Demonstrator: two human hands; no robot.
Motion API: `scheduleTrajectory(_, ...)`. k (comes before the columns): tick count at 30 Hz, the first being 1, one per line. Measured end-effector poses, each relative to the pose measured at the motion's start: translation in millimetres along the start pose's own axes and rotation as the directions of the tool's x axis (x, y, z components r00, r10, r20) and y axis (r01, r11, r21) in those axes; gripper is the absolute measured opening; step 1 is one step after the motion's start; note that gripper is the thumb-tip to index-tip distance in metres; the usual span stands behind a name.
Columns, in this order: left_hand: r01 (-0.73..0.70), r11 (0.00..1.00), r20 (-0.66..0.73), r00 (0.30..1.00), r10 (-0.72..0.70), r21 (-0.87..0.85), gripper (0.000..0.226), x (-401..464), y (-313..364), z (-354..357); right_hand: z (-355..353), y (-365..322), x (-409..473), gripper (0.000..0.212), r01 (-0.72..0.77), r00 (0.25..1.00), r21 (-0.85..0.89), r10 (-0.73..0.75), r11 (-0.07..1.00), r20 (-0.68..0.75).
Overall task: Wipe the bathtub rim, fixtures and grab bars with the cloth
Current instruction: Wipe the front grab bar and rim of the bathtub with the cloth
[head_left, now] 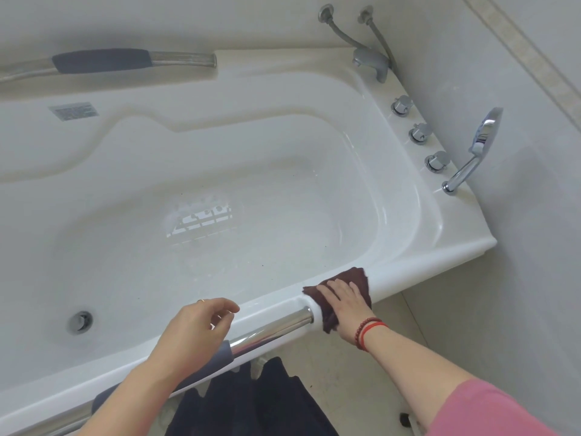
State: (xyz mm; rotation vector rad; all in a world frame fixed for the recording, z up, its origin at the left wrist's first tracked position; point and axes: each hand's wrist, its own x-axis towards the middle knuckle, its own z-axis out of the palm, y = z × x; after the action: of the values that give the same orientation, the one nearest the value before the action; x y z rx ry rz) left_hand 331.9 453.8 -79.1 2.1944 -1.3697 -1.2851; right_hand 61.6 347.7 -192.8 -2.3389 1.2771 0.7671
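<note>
Cloth (342, 291) under flat straight fingers (333, 287) of my right hand (344, 305), pressed on near rim (408, 262). Left hand (195, 328) loosely curled, empty. I judge fixtures (418, 133), far grab bar (132, 62) still pending.

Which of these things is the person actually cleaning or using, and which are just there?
Part of the job: cloth, right hand, bathtub rim, near grab bar, far grab bar, faucet, knobs, hand shower.

Just there: drain, sticker.

Premises: a bathroom. Evidence: white built-in bathtub (408, 256) set against pale walls, chrome spout (372, 62), three deck-mounted knobs (419, 132), hand shower (474, 149), drain (80, 321), and grab bars (132, 60) along both sides.
</note>
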Motion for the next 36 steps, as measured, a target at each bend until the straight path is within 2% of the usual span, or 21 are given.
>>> scheduleTrajectory(7,-0.003,1.000,0.017,1.000,0.003,0.003,0.021,5.4,11.7,11.3,2.0,-29.3,4.4,0.090,-0.165,0.986,-0.093,0.164,0.982,-0.019)
scheduleTrajectory(11,-0.021,1.000,0.026,0.999,0.021,0.010,0.020,11.5,20.7,15.1,3.2,-30.8,1.0,0.081,-0.097,0.995,-0.073,0.097,0.993,-0.004)
scheduleTrajectory(16,-0.017,0.999,0.038,0.999,0.016,0.030,0.026,14.8,23.6,13.5,2.5,6.7,7.0,0.089,0.040,0.999,-0.032,-0.040,0.999,-0.006)
scheduleTrajectory(24,-0.038,0.999,0.069,0.997,0.035,0.036,0.029,17.4,26.2,16.7,3.2,-36.4,5.4,0.083,-0.168,0.985,-0.059,0.165,0.984,-0.049)
scheduleTrajectory(27,-0.050,0.998,0.084,0.995,0.046,0.045,0.031,18.8,26.2,19.0,7.3,-40.0,3.0,0.080,-0.135,0.990,-0.021,0.134,0.991,-0.045)
scheduleTrajectory(31,-0.059,0.997,0.099,0.994,0.053,0.058,0.033,17.6,21.2,14.3,-1.0,-1.7,3.9,0.083,-0.012,0.999,0.030,0.014,0.999,-0.042)
scheduleTrajectory(36,-0.070,0.995,0.107,0.992,0.062,0.071,0.033,16.0,11.3,6.3,-3.9,0.4,8.7,0.084,-0.178,0.984,0.004,0.178,0.984,-0.032)
